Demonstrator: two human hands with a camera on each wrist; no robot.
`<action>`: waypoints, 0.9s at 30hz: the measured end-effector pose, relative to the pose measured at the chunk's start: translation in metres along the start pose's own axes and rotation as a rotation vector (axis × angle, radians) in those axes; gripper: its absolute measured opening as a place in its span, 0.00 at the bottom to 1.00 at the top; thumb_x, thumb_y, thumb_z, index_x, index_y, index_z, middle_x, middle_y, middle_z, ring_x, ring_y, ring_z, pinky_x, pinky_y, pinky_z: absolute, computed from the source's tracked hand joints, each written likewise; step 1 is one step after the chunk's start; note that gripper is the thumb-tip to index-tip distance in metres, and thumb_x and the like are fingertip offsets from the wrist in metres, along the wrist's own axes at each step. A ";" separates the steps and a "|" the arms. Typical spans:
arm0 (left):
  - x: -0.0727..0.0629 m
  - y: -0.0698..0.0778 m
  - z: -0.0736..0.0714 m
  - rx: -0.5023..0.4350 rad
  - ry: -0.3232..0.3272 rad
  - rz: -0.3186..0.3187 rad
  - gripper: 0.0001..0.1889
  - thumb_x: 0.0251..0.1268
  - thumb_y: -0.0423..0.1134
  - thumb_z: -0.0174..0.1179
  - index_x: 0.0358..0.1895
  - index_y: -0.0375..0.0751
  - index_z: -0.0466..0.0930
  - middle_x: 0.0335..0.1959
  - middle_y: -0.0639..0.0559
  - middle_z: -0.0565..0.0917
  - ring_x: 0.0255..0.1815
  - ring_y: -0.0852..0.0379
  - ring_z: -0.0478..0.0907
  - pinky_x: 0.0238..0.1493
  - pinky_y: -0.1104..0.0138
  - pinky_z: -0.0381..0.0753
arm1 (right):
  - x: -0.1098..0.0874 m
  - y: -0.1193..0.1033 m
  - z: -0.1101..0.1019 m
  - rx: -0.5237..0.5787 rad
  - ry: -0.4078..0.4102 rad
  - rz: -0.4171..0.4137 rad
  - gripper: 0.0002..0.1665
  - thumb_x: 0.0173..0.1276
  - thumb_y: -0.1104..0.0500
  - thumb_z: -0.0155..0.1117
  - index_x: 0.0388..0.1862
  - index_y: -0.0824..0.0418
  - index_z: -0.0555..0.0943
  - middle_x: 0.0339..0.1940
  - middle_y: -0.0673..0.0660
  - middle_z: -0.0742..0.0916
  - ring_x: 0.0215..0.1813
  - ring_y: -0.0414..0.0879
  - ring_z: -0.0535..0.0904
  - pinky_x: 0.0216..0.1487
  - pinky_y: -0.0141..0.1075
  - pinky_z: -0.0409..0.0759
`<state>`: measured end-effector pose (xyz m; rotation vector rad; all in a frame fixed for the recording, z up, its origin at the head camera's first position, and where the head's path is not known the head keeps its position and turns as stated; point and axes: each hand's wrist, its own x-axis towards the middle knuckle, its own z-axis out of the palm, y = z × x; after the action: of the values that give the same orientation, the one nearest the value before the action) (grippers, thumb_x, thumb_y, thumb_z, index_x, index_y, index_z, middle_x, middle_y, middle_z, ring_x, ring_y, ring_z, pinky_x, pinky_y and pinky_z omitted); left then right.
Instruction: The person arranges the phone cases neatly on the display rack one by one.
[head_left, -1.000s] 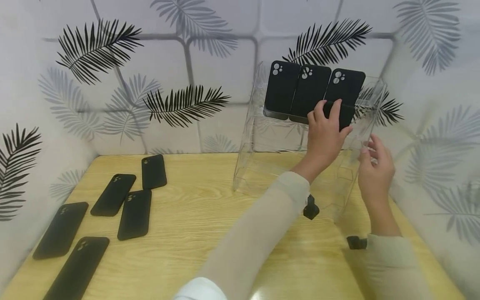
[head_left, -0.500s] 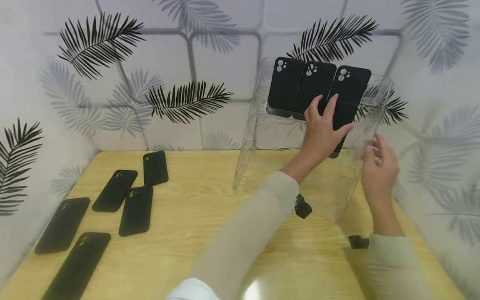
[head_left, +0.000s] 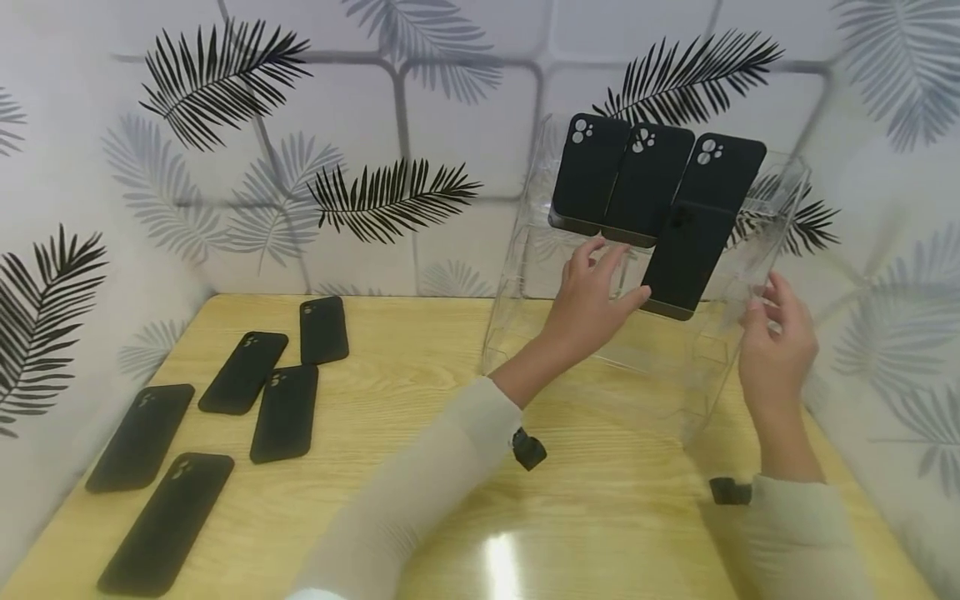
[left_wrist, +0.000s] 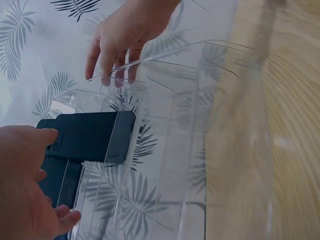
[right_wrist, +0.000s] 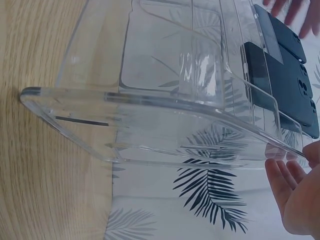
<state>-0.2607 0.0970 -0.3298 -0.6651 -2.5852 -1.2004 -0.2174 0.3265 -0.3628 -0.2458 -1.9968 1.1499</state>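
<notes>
A clear acrylic display rack [right_wrist: 170, 102] stands tilted back at the right, with stepped shelves. Three black phone cases lean side by side on its top tier: the left one [head_left: 591, 171], the middle one [head_left: 651, 179] and the right one [head_left: 723, 171]. Another black phone case [head_left: 688, 258] leans one tier lower, covering the bottom of the right one. My left hand [head_left: 588, 298] has its fingers spread below the top row; whether its thumb touches the lower case, I cannot tell. With thumb and fingers, my right hand [head_left: 778, 354] pinches the rack's right side panel.
Several more phone cases lie flat on the wooden table [head_left: 420, 358] at the left, including one near the front [head_left: 168, 525] and one at the back [head_left: 324, 329]. A leaf-patterned wall covering [head_left: 457, 108] closes off the back and sides.
My left hand has let go of the lower phone case and drawn back to the left and down. That case has slid down to rest on its tier. My right hand stays on the rack.
</notes>
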 end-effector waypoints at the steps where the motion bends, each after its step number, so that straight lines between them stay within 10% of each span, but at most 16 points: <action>1: -0.006 -0.005 -0.004 0.026 -0.016 -0.013 0.34 0.73 0.60 0.57 0.78 0.57 0.62 0.79 0.53 0.56 0.74 0.52 0.63 0.64 0.58 0.76 | -0.001 0.000 0.000 -0.002 0.001 0.001 0.25 0.77 0.57 0.55 0.71 0.48 0.76 0.55 0.49 0.83 0.46 0.25 0.76 0.47 0.19 0.77; 27: -0.113 -0.120 -0.124 0.338 0.000 -0.182 0.28 0.76 0.58 0.53 0.72 0.49 0.71 0.70 0.46 0.72 0.68 0.42 0.72 0.60 0.45 0.76 | -0.001 -0.001 0.000 -0.022 0.008 -0.003 0.24 0.78 0.56 0.54 0.71 0.47 0.76 0.56 0.49 0.83 0.48 0.26 0.77 0.51 0.22 0.75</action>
<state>-0.2197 -0.1007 -0.3717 -0.3663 -2.8006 -0.7733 -0.2160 0.3256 -0.3630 -0.2582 -2.0024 1.1240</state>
